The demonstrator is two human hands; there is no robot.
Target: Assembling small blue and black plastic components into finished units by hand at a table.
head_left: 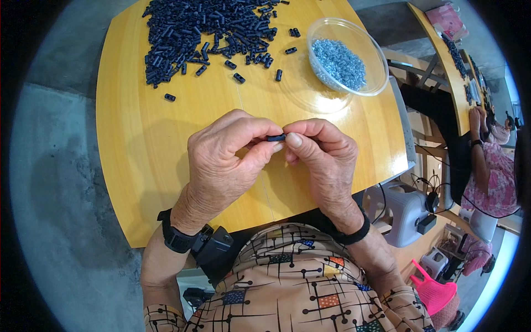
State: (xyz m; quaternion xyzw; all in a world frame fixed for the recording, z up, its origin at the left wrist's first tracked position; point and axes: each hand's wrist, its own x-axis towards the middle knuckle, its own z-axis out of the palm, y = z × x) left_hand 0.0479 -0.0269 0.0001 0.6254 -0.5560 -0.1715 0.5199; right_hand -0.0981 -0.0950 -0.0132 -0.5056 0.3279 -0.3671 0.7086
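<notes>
A small dark piece (276,138) is held up between a person's two bare hands, over the near half of a yellow wooden desk (144,166). It is so short that it offers little to hold: it could slip or twist out of the fingertips if the pinch loosens or one side pushes harder than the other. The fingertips also sit so close that they could crowd each other and hide the piece's right end.

The left grip (221,146) is clamped on the piece, thumb and forefinger parted only by its thickness. The right grip (327,157) is drawn together at the piece's right end, thumb and forefinger meeting there; whether it pinches the piece itself or something tiny is hidden.

Farther out, a stray piece (170,97) lies alone, ahead and to the left of the hands. To the right, a clear round bowl (374,66) without a lid holds pale blue bits (338,61); a knock from the right grip could tip it and scatter them.

Beyond, a pile (193,33) of similar dark pieces covers the desk's far left, with several loose at its edge. A dropped piece landing there would be hard to pick out.

Well apart, at far right, another person (492,182) is at a second desk (437,50).
</notes>
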